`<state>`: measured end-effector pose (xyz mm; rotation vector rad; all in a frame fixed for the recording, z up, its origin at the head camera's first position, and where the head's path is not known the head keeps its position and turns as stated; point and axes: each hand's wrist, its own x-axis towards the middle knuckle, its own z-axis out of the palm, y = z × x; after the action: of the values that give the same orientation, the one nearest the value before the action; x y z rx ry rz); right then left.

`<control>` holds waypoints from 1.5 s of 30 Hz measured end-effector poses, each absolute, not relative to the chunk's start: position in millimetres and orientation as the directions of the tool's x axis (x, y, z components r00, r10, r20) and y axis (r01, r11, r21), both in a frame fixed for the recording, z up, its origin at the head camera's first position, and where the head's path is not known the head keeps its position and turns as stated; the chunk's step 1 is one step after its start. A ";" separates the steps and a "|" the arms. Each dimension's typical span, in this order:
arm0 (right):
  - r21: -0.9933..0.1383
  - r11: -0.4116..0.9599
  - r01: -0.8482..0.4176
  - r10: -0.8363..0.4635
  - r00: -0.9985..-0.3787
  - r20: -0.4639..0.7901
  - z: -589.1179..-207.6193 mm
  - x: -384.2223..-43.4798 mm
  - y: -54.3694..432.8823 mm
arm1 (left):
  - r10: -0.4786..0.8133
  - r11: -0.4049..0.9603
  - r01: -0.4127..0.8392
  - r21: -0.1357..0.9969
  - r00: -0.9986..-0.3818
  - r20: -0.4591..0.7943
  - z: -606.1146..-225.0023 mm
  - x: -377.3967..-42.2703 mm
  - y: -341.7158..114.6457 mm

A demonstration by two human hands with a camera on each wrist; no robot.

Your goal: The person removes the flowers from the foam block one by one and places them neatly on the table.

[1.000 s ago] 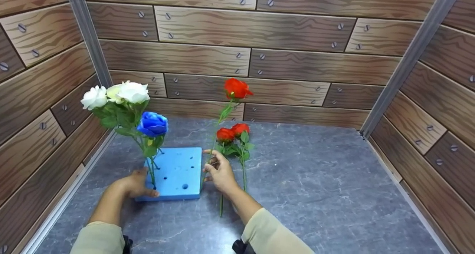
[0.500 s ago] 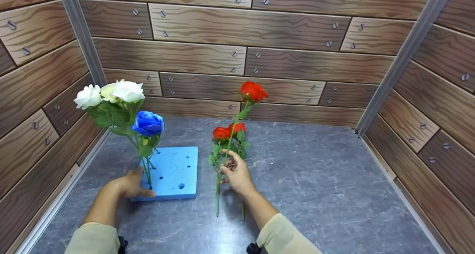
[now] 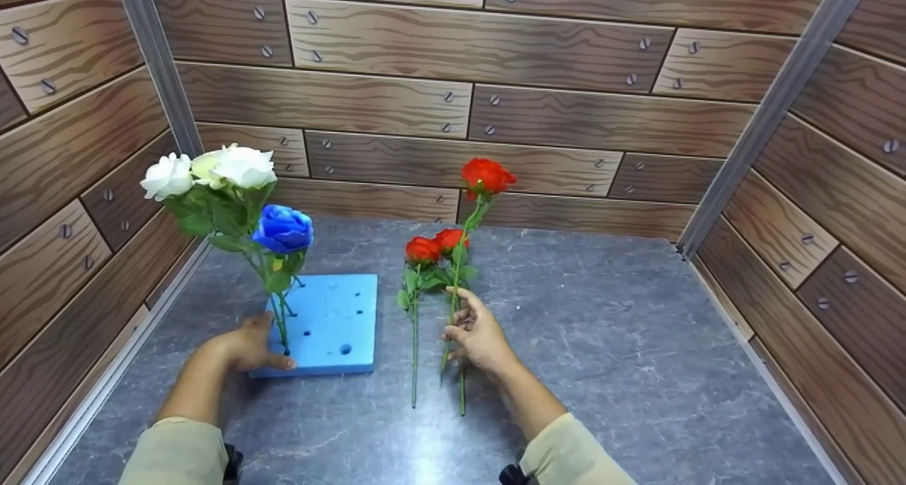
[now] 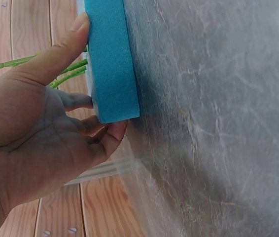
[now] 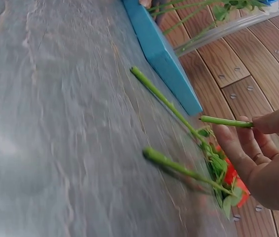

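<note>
— above the grey marbled tabletop (image 3: pixel 601 329), where does the long axis of that lifted red rose (image 3: pixel 487 177) run?

— steeply up and away from the person, leaning a little to the right. bloom at the top, against the plank-patterned wall (image 3: pixel 552 212); cut end low and toward the person.

— and the right hand (image 3: pixel 481 340)?

— it pinches the stem well below the bloom. the thumb and fingers close on it, the index tip set higher than the thumb. from the right wrist, the bare end pokes out past the fingers, beside the corner of the blue foam block (image 3: pixel 329 329).

— does that end touch the table?

— i can't tell for sure.

— what lies about it?

— two other red roses (image 3: pixel 422 250), flat on the table, blooms at the far end, stems running toward the person, roughly side by side.

— the left hand (image 3: pixel 248 347)?

— thumb and fingers spread wide around the near left corner of the block, holding it: thumb along the near edge, fingers bent against the left side.

— what stands in the block?

— a blue rose (image 3: pixel 283 229), nearly upright, and white roses (image 3: pixel 244 166), leaning left, blooms upward.
</note>
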<state>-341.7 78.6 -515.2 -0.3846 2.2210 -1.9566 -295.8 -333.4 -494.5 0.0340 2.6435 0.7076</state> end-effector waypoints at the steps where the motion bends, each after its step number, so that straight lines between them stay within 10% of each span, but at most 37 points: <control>1: -0.989 0.119 -0.087 -0.295 -0.954 0.048 -514.8 -341.1 81.5 | 0.126 0.872 -0.076 0.483 -0.919 -0.373 -495.0 -295.9 -333.3; 45: -0.923 0.384 0.012 -0.238 -0.965 -0.111 -528.5 -314.5 195.4 | 0.124 0.855 -0.085 0.511 -0.925 -0.360 -497.5 -294.2 -335.4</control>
<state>-314.5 195.4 -528.5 -0.2019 2.4169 -1.6156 -294.2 -335.4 -497.5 0.0289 2.6464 0.7541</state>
